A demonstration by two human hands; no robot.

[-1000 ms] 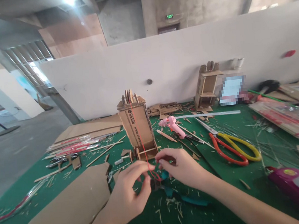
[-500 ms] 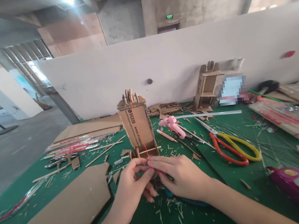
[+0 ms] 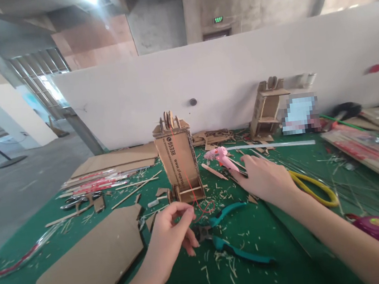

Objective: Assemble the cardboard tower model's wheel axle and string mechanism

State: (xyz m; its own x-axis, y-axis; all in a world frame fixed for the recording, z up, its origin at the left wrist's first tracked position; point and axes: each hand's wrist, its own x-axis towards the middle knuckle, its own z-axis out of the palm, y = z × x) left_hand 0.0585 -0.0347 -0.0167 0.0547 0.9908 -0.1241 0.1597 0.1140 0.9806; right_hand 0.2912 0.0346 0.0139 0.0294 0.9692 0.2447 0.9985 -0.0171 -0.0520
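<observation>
My left hand (image 3: 174,228) is closed in front of the cardboard model, thumb and forefinger pinching a red string (image 3: 191,187). The string rises along the front of the upright cardboard tower (image 3: 178,159) toward the round discs (image 3: 168,119) on its top, and a loose loop lies at its base. My right hand (image 3: 267,176) reaches out at the right, thumb and fingers apart, beside the handle of a pink glue gun (image 3: 222,156). It covers much of a pair of scissors, whose yellow handle (image 3: 318,189) shows past the wrist. Teal-handled pliers (image 3: 230,215) lie opened between my arms.
A large cut cardboard sheet (image 3: 93,258) lies at the left, behind it packets of sticks (image 3: 91,182). A second cardboard tower (image 3: 266,110) stands by the white partition (image 3: 130,98). A purple tool (image 3: 375,230) is at the right. Wood scraps litter the green table.
My right hand has left the string and moved right and away from me, toward the glue gun and scissors. The pliers are now uncovered. My left hand stays on the string.
</observation>
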